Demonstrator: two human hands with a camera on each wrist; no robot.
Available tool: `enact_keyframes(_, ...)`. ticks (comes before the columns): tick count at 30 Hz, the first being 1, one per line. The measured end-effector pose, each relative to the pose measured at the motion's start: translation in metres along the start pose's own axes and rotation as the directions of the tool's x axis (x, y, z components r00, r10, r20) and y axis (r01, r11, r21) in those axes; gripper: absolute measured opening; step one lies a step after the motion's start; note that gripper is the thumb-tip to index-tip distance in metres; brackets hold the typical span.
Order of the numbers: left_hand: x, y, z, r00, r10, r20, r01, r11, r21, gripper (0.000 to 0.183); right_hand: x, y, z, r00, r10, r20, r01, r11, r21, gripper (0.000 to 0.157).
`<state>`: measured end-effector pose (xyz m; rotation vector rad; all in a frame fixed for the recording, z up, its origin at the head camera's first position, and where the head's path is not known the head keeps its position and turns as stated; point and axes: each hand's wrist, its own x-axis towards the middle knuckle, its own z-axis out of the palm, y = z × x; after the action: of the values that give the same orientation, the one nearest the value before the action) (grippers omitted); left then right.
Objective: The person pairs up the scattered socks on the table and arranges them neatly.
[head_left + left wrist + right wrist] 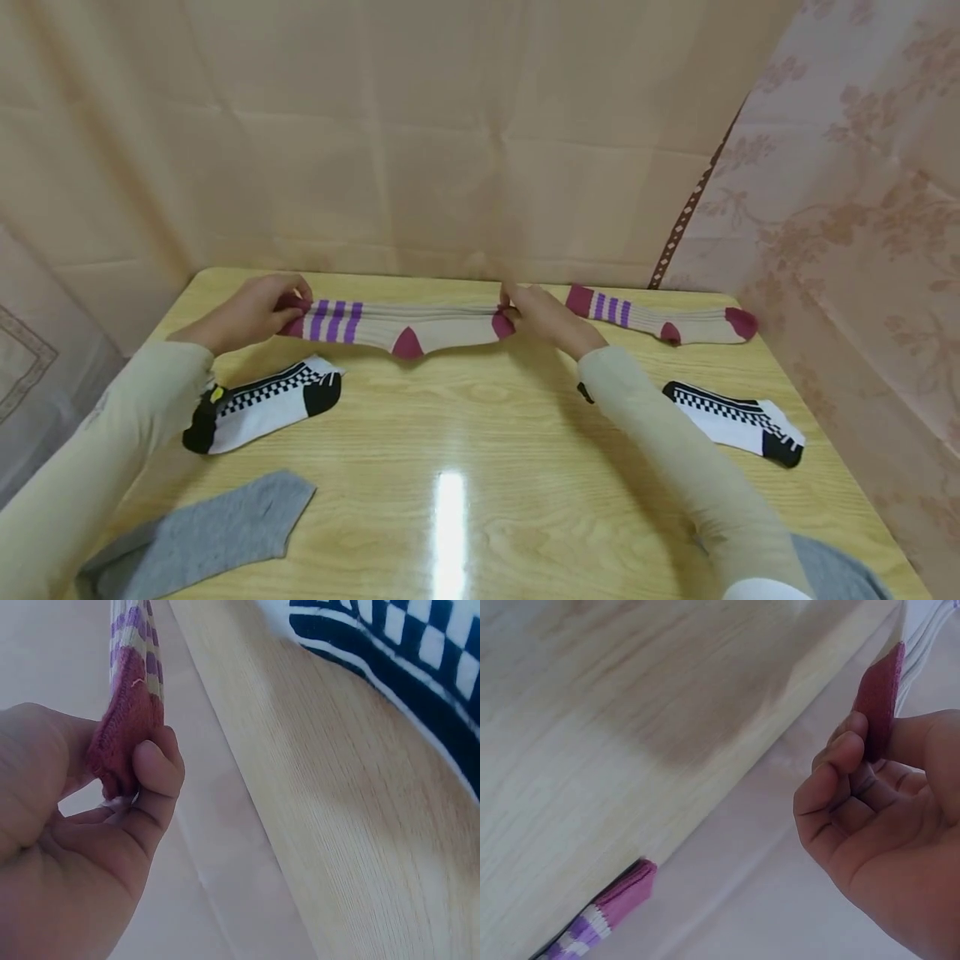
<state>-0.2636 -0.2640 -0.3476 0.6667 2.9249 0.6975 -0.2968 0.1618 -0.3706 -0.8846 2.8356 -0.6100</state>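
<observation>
A cream sock [457, 327] with purple stripes and maroon cuff, heel and toe is stretched level between my two hands near the table's far edge. My left hand [251, 312] pinches its maroon cuff [127, 724] between thumb and fingers. At the other end, my right hand [551, 317] pinches the maroon toe [879, 701]. A matching striped sock [637, 318] lies flat at the back right, just beyond my right hand. Below my left wrist lies a white sock [262, 408] with black checks.
Another checkered sock [738, 421] lies to the right, beyond my right forearm. One grey sock [206, 533] rests at the front left, and grey fabric [836, 571] shows at the front right. Behind the wooden table [465, 425] hangs a beige curtain [435, 142].
</observation>
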Motion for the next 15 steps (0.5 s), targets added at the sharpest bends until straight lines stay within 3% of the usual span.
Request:
enact_keyframes(5,-0.001,0.003,0.004,1.000,-0.009,0.023,0.009,1.000,0.002,0.016,-0.008,0.001,0.001,1.000,0.004,0.007,-0.003,1.000,-0.016,0.011)
enact_keyframes(15,-0.004,0.016,0.011,0.999,0.035,0.027,-0.035,0.999,0.007,0.015,-0.031,0.005,-0.001,1.000,0.006,0.010,-0.006,1.000,-0.012,0.009)
